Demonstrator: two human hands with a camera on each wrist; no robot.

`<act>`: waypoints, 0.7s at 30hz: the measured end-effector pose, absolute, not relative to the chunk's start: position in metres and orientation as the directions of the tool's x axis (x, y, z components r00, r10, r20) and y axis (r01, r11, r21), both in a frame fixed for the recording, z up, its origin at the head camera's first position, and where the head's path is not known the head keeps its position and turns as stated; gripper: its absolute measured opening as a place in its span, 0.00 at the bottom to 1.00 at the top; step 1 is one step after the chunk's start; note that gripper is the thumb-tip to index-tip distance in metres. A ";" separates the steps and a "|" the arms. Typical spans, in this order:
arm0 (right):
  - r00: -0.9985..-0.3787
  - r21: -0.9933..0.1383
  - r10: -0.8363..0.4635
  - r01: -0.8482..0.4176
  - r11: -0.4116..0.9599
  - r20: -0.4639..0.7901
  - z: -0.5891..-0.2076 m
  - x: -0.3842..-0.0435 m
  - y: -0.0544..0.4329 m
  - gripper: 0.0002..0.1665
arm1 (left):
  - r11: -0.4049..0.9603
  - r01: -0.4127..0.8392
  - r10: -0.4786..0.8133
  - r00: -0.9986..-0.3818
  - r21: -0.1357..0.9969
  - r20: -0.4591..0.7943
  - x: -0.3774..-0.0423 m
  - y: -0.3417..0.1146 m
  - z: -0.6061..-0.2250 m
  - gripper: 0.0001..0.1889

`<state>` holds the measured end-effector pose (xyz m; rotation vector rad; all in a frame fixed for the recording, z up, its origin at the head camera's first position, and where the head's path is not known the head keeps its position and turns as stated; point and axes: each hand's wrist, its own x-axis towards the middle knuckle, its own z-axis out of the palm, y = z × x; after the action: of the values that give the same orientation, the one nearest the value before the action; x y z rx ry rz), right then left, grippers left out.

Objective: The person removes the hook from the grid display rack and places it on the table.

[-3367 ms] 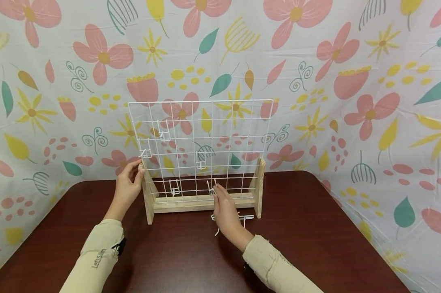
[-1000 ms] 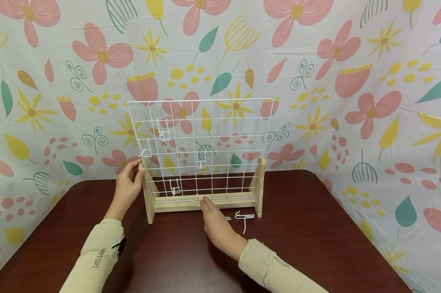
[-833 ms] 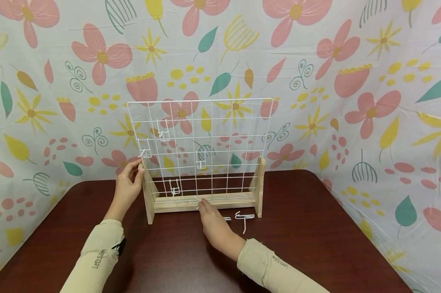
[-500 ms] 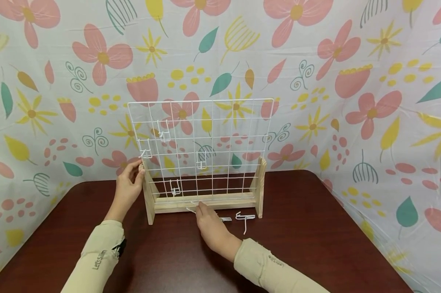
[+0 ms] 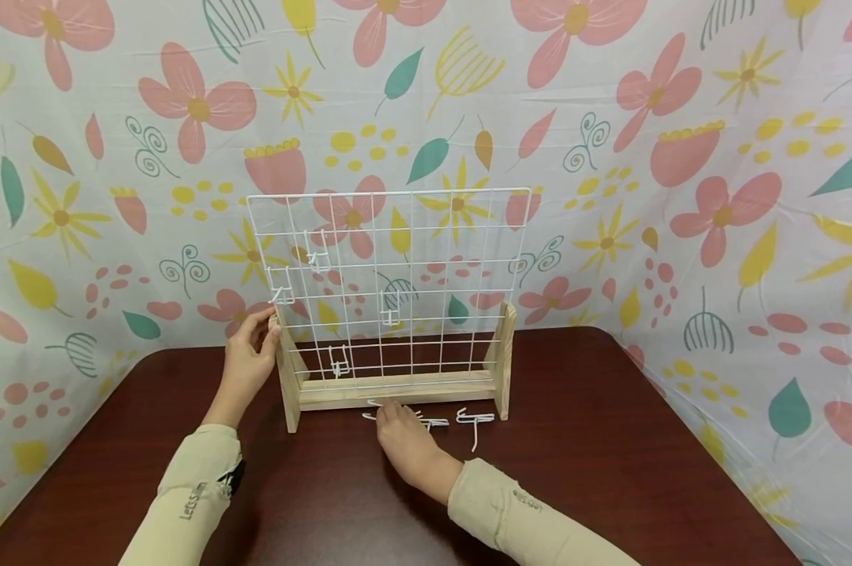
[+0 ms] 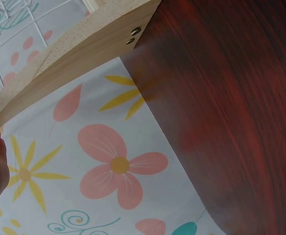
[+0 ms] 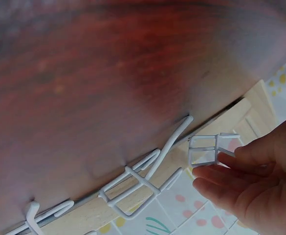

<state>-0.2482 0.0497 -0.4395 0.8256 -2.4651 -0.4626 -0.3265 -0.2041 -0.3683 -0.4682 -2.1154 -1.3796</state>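
Observation:
A white wire grid panel stands upright in a pale wooden stand. My left hand holds the top of the stand's left side piece between thumb and fingers; the left wrist view shows only fingertips against that wooden side piece. Down in front of the stand, my right hand pinches a white wire hook between thumb and fingers. Beside it on the table lie another hook and, farther right, one more hook. Whether the pinched hook touches the table I cannot tell.
Several hooks hang on the grid: an upper one, one at the left edge, a middle one and a low one. The dark red-brown table meets a flower-patterned cloth behind.
My right hand has come away from the grid's lower part with the hook and moved down and left to the table in front of the stand. The left hand stays put.

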 end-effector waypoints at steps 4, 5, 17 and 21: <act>-0.734 0.484 -0.614 -0.441 0.756 0.291 -0.440 -0.246 0.048 0.16 | 0.409 0.571 -0.017 -0.775 0.712 0.631 -0.326 -0.204 -0.369 0.19; -0.743 0.490 -0.611 -0.439 0.753 0.272 -0.440 -0.246 0.047 0.16 | 0.410 0.572 -0.017 -0.774 0.711 0.633 -0.326 -0.204 -0.369 0.19; -0.743 0.522 -0.625 -0.444 0.728 0.240 -0.445 -0.248 0.046 0.13 | 0.421 0.573 -0.012 -0.771 0.703 0.637 -0.327 -0.203 -0.369 0.19; -0.743 0.502 -0.626 -0.459 0.733 0.235 -0.445 -0.250 0.046 0.12 | 0.428 0.569 -0.016 -0.772 0.702 0.636 -0.326 -0.203 -0.368 0.19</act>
<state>-0.2496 0.0456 -0.4449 0.8348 -2.5447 -0.5902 -0.3262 -0.2034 -0.3681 -0.4652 -2.1183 -1.3499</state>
